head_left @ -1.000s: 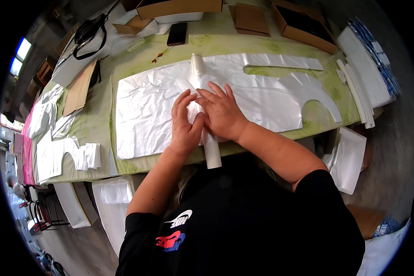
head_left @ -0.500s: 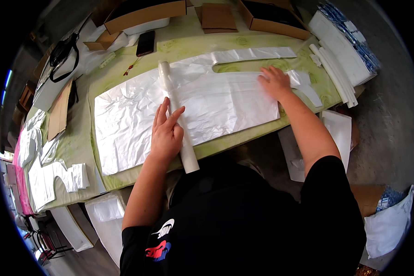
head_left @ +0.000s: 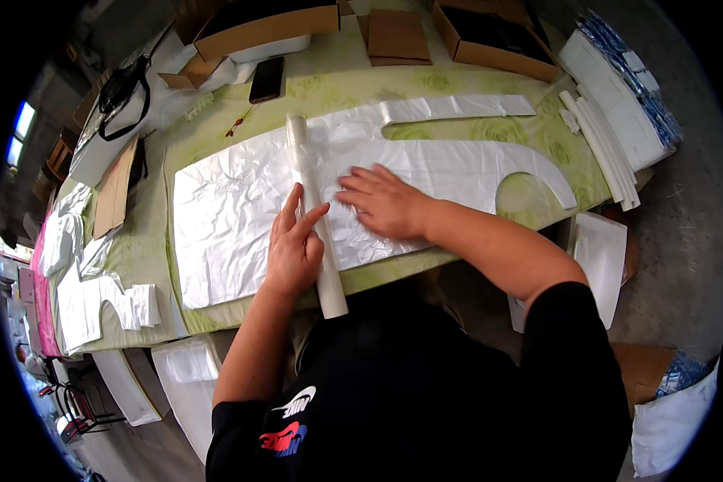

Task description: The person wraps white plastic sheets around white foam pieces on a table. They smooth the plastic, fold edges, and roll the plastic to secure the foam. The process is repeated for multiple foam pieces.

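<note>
A thin white plastic sheet (head_left: 442, 165), cut with long strap-like arms at its right end, lies spread over the table. Across it, running from far to near, rests a pale straight tube (head_left: 310, 173) whose near end juts past the table edge. My left hand (head_left: 296, 251) lies on the sheet against the left side of the tube, fingers stretched and apart, the fingertips touching it. Just right of the tube my right hand (head_left: 384, 202) is flat on the sheet, fingers spread, nothing held. The left part of the sheet is creased.
A green patterned cloth covers the table (head_left: 458, 72). At the back are cardboard boxes (head_left: 498, 44) and a black phone (head_left: 267, 79). Several white tubes (head_left: 598, 149) lie at the right, beside a white stack (head_left: 614, 100). Folded white plastic pieces (head_left: 96, 301) lie at the left.
My right hand has swept left across the sheet, from the strap end to beside the tube. The curved right strap now lies spread flat. My left hand and the tube stay together.
</note>
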